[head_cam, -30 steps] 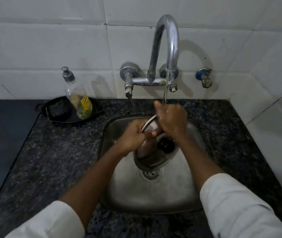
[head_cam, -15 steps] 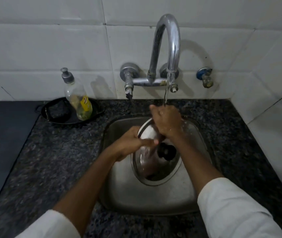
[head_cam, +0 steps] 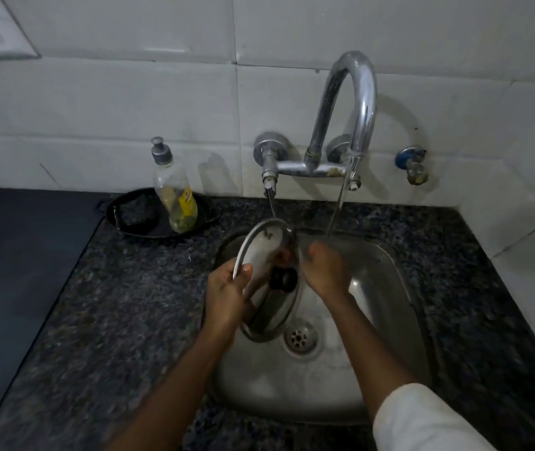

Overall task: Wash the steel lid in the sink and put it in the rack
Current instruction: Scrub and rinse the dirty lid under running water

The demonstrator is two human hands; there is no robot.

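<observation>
Steel lid (head_cam: 264, 255) tilted over sink (head_cam: 386, 288), left hand (head_cam: 227, 294) fingers pinching its rim, right hand (head_cam: 324, 271) curled.

Silver steel lid (head_cam: 261, 252) with black knob (head_cam: 283, 278), speckled dark granite counter (head_cam: 136, 304), white tiles (head_cam: 129, 102).

Faucet (head_cam: 350, 102) overhangs the sink (head_cam: 386, 320) — right basin clear.

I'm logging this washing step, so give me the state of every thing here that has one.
Tap: running, thin stream into the sink.
Steel lid: held on edge over the sink, left of the stream, knob showing.
Left hand: gripping the lid's rim.
Right hand: beside the lid, grip unclear.
Soap bottle: upright, nearly empty.
</observation>
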